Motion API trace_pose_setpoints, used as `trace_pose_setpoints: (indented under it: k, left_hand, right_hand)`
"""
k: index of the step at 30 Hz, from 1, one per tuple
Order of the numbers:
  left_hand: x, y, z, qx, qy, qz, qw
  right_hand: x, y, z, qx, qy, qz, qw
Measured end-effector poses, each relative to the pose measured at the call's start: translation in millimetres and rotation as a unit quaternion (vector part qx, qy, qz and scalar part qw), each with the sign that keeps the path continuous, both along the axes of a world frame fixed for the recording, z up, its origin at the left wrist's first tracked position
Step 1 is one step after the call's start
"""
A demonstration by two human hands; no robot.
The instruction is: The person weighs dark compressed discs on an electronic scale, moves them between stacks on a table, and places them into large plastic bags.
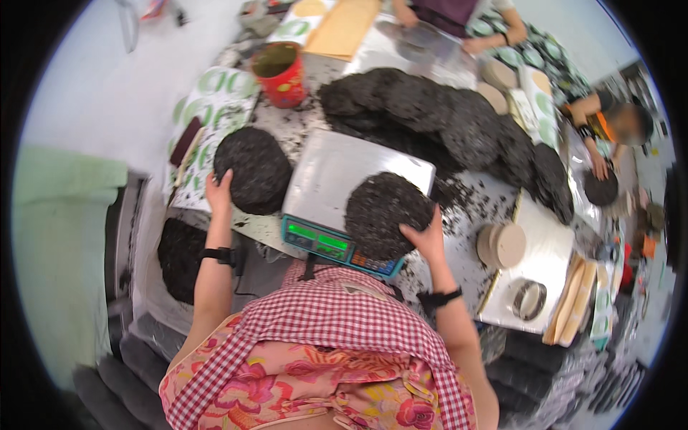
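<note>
My left hand grips the near left edge of a round, dark, crumbly cake, left of a digital scale. Another such cake is in my right hand, over the right part of the scale's metal pan and partly covering its keypad. Green digits glow on the scale's display. Most fingers of both hands are hidden under or behind the cakes. Behind the scale, a long row of dark compressed cakes leans together in an arc.
A red tub stands behind left; a brush lies on printed sheets. Pale round discs, a metal ring and folded papers are at right. Dark crumbs litter the table. Two other people work across and at far right.
</note>
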State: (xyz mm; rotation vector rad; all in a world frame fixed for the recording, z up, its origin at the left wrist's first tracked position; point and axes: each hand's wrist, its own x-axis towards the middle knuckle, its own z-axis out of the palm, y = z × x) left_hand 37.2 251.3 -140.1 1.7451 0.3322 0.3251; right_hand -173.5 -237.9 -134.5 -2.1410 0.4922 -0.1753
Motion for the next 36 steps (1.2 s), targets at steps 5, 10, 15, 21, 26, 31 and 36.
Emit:
trace_pose_setpoints:
  k: [5,10,15,21,26,31,36]
  left_hand:
    - [-62.2,-129.1,86.0,0.163,-0.183,-0.214,0.946]
    - [-104.7,-188.4,95.7,0.297,-0.205,-0.431,0.827]
    - [-17.1,-86.9,46.7,0.406,-0.011,-0.082,0.910]
    - [-2.6,0.7,-58.6,0.403,0.168,-0.072,0.897]
    - [-15.3,-25.5,-4.9,0.454,0.172,-0.009,0.874]
    - [12.2,22.4,-37.6,0.367,0.012,-0.090,0.926]
    - [-14.2,29.3,-29.2,0.457,0.004,-0.122,0.881]
  right_hand:
    - [-85.3,-27.3,-36.3,0.594,-0.107,-0.346,0.718]
    - [-129.2,-94.9,-3.6,0.593,-0.264,-0.440,0.621]
    - [-161.9,-96.2,25.1,0.554,-0.356,-0.421,0.624]
    - [-151.8,-63.5,19.6,0.604,-0.313,-0.387,0.622]
    - [-64.6,1.4,61.6,0.558,-0.210,-0.173,0.784]
    - [-12.0,40.9,11.3,0.138,-0.059,-0.148,0.977]
    - [-49.7,-78.9,-0.6,0.513,-0.261,-0.316,0.754]
